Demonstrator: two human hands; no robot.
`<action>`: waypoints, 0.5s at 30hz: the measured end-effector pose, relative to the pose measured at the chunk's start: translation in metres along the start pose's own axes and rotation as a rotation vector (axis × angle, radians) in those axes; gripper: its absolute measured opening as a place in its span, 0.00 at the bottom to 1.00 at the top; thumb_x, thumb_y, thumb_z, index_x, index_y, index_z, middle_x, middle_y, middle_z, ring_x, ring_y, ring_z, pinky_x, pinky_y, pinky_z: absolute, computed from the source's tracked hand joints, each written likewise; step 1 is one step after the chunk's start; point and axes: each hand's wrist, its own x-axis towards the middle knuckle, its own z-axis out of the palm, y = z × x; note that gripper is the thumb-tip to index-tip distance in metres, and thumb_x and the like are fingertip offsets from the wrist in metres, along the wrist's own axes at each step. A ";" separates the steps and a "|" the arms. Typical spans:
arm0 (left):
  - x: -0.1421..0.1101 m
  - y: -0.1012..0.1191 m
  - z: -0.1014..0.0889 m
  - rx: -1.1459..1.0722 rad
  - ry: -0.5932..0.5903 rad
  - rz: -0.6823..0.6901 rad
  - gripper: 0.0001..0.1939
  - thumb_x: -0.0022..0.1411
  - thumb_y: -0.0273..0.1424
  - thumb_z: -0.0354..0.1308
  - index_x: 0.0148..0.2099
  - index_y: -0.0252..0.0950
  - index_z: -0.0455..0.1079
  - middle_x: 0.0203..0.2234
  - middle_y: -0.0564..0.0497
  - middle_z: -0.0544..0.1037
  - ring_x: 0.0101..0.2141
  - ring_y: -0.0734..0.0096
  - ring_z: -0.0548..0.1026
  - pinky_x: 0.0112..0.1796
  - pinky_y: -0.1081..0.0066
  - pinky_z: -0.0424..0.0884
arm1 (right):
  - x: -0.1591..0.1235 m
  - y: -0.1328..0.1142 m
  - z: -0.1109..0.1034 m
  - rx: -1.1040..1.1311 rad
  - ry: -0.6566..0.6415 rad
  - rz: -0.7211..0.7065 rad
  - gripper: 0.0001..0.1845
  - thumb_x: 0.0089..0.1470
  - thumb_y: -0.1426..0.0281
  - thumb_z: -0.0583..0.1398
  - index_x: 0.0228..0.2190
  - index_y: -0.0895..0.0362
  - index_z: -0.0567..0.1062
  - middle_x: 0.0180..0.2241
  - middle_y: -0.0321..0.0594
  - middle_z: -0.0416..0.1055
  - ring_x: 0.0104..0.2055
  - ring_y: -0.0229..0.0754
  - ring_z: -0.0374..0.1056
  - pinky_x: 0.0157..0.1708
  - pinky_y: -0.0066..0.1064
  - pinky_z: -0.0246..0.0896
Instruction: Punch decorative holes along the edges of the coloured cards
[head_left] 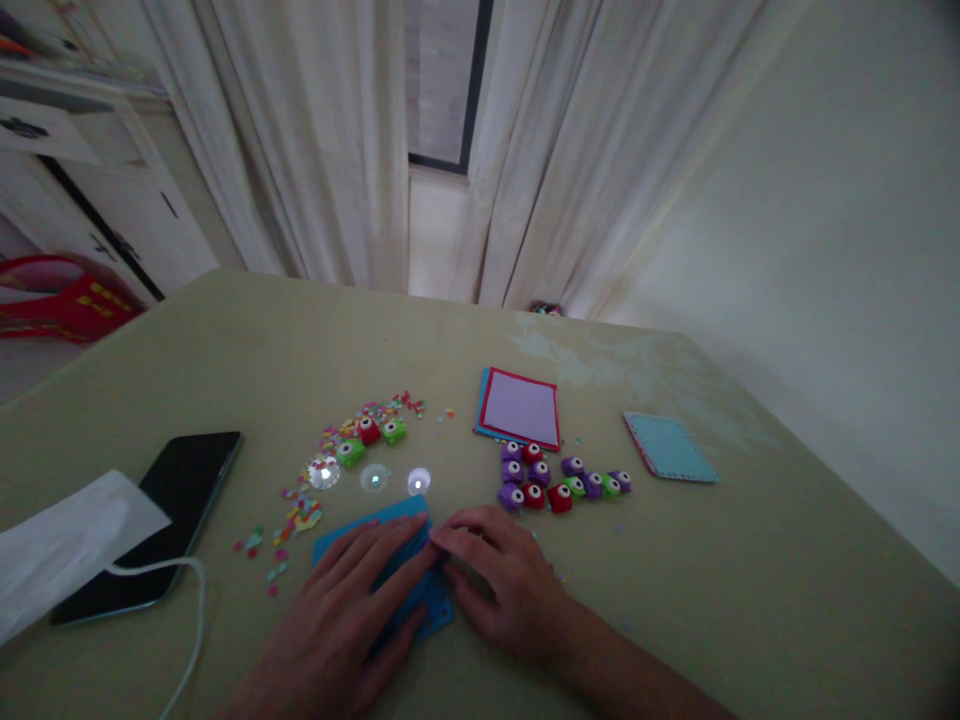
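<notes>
A blue square sheet point(433, 602), maybe felt or foam, lies on the table under my hands. My left hand point(349, 605) rests on it with the fingers stretched out flat, covering most of its surface. At the sheet's upper right edge, beside my left fingertips, my right hand point(502, 580) is closed in a pinch. Whatever lies between those fingertips is too small and hidden to make out. Just beyond the hands are a clear plastic disc point(419, 482), a second disc point(375, 478) and a third disc point(324, 472).
Red, purple and green one-eyed beads point(559, 497) sit right of centre, with green and red ones point(350, 453) at left. Small confetti pieces point(304, 515) are scattered nearby. Stacked squares point(521, 405), a light-blue square point(671, 447), a black phone point(191, 470) and a white packet point(82, 540) also lie here.
</notes>
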 end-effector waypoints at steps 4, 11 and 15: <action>0.001 0.000 -0.003 0.041 -0.001 0.023 0.28 0.74 0.31 0.57 0.73 0.44 0.66 0.68 0.47 0.73 0.62 0.54 0.75 0.61 0.56 0.71 | -0.001 -0.002 0.003 -0.136 0.017 -0.055 0.17 0.71 0.70 0.58 0.58 0.56 0.77 0.39 0.46 0.76 0.38 0.46 0.71 0.37 0.35 0.69; 0.004 -0.003 -0.003 0.123 0.045 0.047 0.29 0.70 0.23 0.53 0.70 0.45 0.69 0.65 0.49 0.75 0.61 0.57 0.75 0.62 0.57 0.68 | 0.002 -0.008 0.010 -0.077 0.037 -0.017 0.14 0.69 0.71 0.58 0.52 0.59 0.79 0.33 0.44 0.79 0.30 0.44 0.72 0.31 0.33 0.65; 0.004 -0.004 -0.004 0.209 0.014 0.067 0.32 0.68 0.21 0.54 0.69 0.50 0.69 0.67 0.52 0.73 0.64 0.55 0.72 0.66 0.52 0.60 | 0.002 -0.007 0.013 -0.040 0.005 0.001 0.14 0.67 0.72 0.58 0.51 0.59 0.79 0.34 0.45 0.83 0.31 0.45 0.77 0.32 0.33 0.67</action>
